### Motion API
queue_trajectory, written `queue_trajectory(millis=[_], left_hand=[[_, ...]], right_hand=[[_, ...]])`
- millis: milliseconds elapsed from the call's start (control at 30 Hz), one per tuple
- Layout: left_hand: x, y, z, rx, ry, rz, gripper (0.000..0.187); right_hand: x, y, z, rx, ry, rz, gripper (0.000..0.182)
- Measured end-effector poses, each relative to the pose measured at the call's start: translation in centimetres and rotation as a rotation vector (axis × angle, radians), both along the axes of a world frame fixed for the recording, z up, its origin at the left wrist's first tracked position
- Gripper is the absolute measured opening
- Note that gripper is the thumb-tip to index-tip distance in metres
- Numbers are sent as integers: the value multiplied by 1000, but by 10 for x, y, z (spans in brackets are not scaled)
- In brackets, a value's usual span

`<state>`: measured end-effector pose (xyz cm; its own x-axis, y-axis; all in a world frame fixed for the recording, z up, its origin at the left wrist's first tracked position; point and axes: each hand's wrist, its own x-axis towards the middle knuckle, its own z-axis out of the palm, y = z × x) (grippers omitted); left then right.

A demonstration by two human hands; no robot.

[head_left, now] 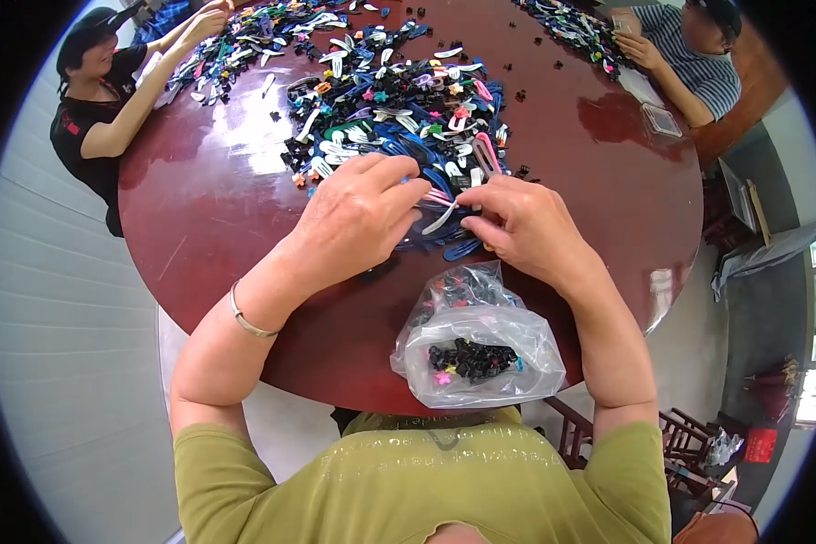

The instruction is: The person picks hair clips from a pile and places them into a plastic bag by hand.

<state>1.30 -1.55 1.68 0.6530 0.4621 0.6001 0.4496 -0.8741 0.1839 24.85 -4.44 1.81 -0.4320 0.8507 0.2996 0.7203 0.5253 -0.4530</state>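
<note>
A big heap of hair clips (399,100) lies on the dark red round table in front of me, with white, blue, black and pink snap clips and small black claw clips mixed together. My left hand (363,207) is curled at the heap's near edge, closed on hair clips with pink and white ends (439,195). Close beside it, my right hand (528,222) pinches the tip of a white hair clip between thumb and forefinger. Just beyond the right hand, a large pink clip (486,152) leans on the heap. Blue clips (462,249) lie beneath the hands.
An open clear plastic bag (480,358) holding small black claw clips stands at the table's near edge. Two other people (109,109) sit across at left and right, each by a clip pile (567,32). A small clear case (662,120) lies at the right.
</note>
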Motion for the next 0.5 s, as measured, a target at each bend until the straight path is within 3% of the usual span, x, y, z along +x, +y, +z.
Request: queue_trajectory(millis=[300,433,500], left_hand=[[-2,1,-6,-23,25,-19,17],[0,-1,-8,-108,-74,-62,17],[1,-2,-8,-145,-127,-60,17]], right_hand=[[-2,0,13,-125,282,-82,21],[-23,-1,-1,203,92,62,25],[-19,6,-10,195,77,49,20]])
